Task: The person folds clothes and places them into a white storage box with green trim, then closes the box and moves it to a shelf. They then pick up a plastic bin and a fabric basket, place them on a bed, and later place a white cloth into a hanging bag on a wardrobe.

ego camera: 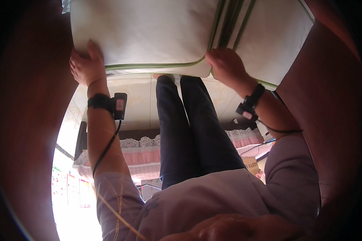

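Note:
A white storage bag or cover (144, 33) with green zipper lines fills the top of the view. My left hand (89, 66) grips its lower left edge, thumb on the front panel and fingers around the side. At the corner where the green zipper (169, 64) curves upward, my right hand (226, 64) is closed in a fist-like pinch. Whether a zipper pull sits between those fingers is hidden. Dark green strips (229, 24) run up the panel above that hand.
Below the bag are my legs in dark trousers (196, 120) on a light tiled floor (132, 99). A bed with a pink, lace-edged skirt (141, 153) stands behind them. Each wrist carries a strapped black device (119, 105) with a cable (107, 147).

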Available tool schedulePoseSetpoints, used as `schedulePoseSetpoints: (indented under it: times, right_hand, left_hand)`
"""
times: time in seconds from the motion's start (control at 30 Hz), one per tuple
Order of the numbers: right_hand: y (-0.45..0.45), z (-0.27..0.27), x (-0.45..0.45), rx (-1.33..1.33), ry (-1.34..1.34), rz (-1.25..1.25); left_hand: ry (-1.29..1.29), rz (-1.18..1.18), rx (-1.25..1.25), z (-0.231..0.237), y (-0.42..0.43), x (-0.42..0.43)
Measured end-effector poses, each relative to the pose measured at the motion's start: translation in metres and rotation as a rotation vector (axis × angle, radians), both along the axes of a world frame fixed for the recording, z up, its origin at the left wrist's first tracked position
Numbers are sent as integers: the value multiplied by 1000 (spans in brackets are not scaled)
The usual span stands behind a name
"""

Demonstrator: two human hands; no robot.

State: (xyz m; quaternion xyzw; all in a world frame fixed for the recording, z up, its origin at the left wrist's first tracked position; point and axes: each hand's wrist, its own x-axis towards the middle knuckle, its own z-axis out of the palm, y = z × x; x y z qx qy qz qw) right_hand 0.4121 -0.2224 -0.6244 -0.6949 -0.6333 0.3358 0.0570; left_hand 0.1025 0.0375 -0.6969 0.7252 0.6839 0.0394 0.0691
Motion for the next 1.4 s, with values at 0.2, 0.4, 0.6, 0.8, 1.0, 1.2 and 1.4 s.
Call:
schedulePoseSetpoints:
  times: [0.2,0.4,0.6,0.8,1.0,1.2,1.4]
  right_hand:
    - [46,-14,68,200,-149,145]
    - [130,-32,152,-166,-522,37]
    - [198,-32,211,371,-594,-68]
    - [260,-53,174,682,-631,-219]
    - [391,-83,70,772,-268,-180]
    - [453,-101,12,783,-251,-501]
    - [479,-107,19,743,-324,-519]
  left_hand:
    - [1,-24,39,-6,-2,1]
    - [18,-44,53,-11,-3,-2]
    - [47,-7,18,-10,-5,0]
    - [14,-16,-23,-10,-7,1]
    - [25,-40,28,-19,-10,-2]
    - [-28,-67,27,-17,-13,0]
    - [-64,-33,-26,-14,-15,6]
